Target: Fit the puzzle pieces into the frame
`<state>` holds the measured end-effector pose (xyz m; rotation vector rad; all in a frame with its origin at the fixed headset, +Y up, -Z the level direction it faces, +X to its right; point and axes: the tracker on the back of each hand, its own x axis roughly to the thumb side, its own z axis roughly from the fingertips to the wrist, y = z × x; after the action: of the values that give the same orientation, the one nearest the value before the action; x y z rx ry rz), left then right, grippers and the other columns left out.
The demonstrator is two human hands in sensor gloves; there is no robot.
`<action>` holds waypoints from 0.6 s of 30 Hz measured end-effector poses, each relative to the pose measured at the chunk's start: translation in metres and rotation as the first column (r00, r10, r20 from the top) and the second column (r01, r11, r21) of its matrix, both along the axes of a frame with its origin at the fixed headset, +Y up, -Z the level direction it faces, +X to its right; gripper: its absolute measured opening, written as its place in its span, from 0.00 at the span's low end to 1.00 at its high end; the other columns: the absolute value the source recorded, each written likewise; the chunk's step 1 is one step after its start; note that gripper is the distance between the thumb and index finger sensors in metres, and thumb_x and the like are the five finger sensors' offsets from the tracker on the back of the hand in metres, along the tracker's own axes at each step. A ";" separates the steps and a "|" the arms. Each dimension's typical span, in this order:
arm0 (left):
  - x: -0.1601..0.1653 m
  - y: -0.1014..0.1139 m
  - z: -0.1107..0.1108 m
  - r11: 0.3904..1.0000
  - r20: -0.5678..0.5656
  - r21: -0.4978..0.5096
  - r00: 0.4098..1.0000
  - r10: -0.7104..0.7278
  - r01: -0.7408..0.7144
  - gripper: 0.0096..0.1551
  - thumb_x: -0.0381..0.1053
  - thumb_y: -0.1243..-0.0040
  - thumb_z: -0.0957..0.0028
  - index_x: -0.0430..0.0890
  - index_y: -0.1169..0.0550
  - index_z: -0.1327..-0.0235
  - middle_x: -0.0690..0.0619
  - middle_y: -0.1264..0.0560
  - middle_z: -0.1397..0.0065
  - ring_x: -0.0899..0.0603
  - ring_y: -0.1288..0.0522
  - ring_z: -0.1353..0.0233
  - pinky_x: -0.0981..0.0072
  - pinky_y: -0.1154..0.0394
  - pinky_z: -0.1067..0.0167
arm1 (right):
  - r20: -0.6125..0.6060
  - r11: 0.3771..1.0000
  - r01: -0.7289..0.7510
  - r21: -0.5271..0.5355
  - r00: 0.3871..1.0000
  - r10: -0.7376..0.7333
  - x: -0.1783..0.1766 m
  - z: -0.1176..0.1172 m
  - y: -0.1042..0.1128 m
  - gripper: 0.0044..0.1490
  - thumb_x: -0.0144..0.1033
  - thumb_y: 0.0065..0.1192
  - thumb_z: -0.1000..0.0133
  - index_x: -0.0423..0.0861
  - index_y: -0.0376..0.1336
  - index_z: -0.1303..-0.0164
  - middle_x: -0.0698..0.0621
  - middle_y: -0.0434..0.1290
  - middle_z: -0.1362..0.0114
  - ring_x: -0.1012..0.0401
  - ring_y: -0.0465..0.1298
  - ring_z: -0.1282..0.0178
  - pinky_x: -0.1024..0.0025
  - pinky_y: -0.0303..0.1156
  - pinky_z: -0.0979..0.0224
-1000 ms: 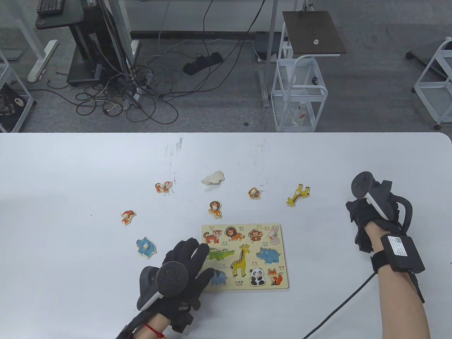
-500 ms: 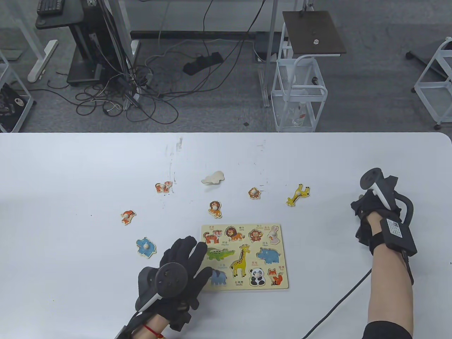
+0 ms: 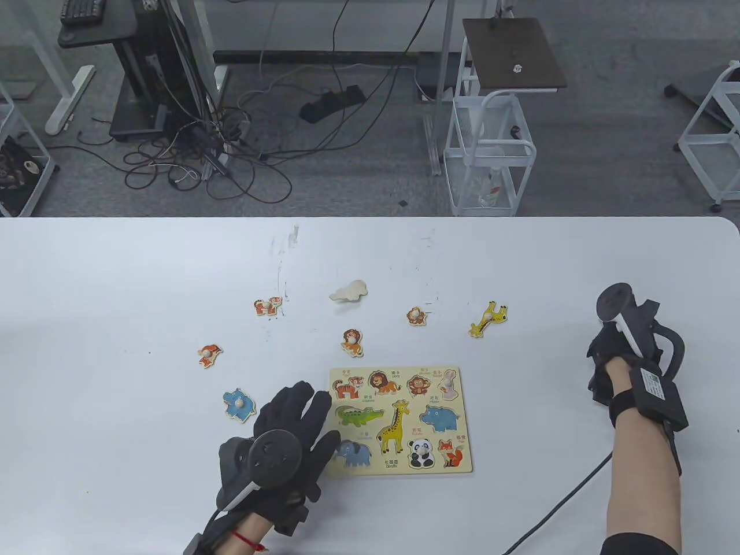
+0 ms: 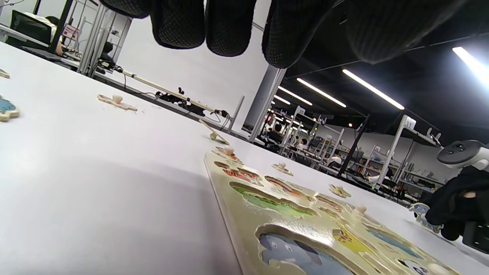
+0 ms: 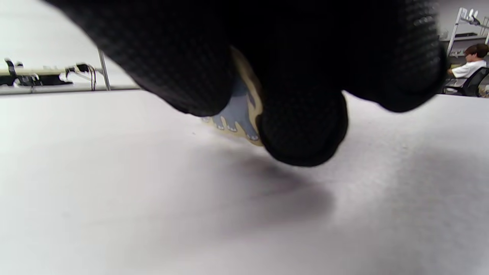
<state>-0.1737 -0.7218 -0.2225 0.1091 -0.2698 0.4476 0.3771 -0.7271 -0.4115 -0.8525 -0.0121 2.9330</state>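
I see puzzle frame (image 3: 402, 421) mid-table | left hand (image 3: 292, 430) spread flat at its left edge | right hand (image 3: 607, 361) well right, pinching elephant piece (image 5: 238, 110) (mostly hidden by fingers).

left hand (image 3: 289, 428): has slid back off the puzzle frame (image 3: 400, 421), toward its near-left corner; the frame's elephant picture now shows whole.
right hand (image 3: 607, 361): has drawn further right of the frame and nearer the person (fingers curled round what looks like a grey-blue elephant piece (image 5: 238, 110)).
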 end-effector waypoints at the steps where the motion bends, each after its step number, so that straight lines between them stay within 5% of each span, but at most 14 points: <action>1: 0.000 0.000 0.000 1.000 0.001 0.003 1.000 0.003 -0.003 0.39 0.66 0.42 0.51 0.53 0.29 0.26 0.40 0.38 0.17 0.28 0.36 0.20 0.35 0.42 0.26 | -0.013 0.999 0.040 0.029 0.999 -0.039 -0.003 0.003 0.005 0.29 0.34 0.77 0.58 0.43 0.75 0.46 0.44 0.81 0.44 0.54 0.90 0.64 0.54 0.84 0.54; 7: 0.000 -0.001 0.000 0.999 -0.001 0.030 0.999 0.038 -0.038 0.38 0.66 0.42 0.51 0.54 0.28 0.27 0.43 0.36 0.17 0.32 0.34 0.19 0.39 0.41 0.24 | -0.203 0.917 0.341 0.207 0.932 -0.301 -0.038 0.037 0.047 0.28 0.38 0.79 0.59 0.44 0.77 0.48 0.46 0.83 0.47 0.54 0.91 0.65 0.54 0.85 0.57; 12: 0.002 -0.001 0.001 0.995 0.012 0.070 0.998 0.069 -0.070 0.37 0.66 0.42 0.50 0.54 0.28 0.27 0.45 0.34 0.18 0.36 0.32 0.19 0.44 0.39 0.23 | -0.395 0.746 0.616 0.252 0.770 -0.502 -0.078 0.079 0.081 0.27 0.41 0.80 0.59 0.45 0.79 0.51 0.47 0.84 0.49 0.55 0.92 0.68 0.54 0.85 0.59; 18: 0.005 -0.003 0.003 0.993 0.031 0.087 0.996 0.078 -0.080 0.36 0.65 0.42 0.50 0.55 0.27 0.28 0.47 0.32 0.19 0.37 0.30 0.20 0.45 0.37 0.23 | -0.529 0.544 0.812 0.211 0.563 -0.635 -0.122 0.119 0.072 0.26 0.44 0.80 0.59 0.46 0.80 0.53 0.48 0.86 0.51 0.55 0.92 0.69 0.55 0.85 0.61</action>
<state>-0.1691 -0.7249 -0.2191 0.2005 -0.3136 0.5164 0.2554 -0.6547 -0.2921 -0.0949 -0.2165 2.0683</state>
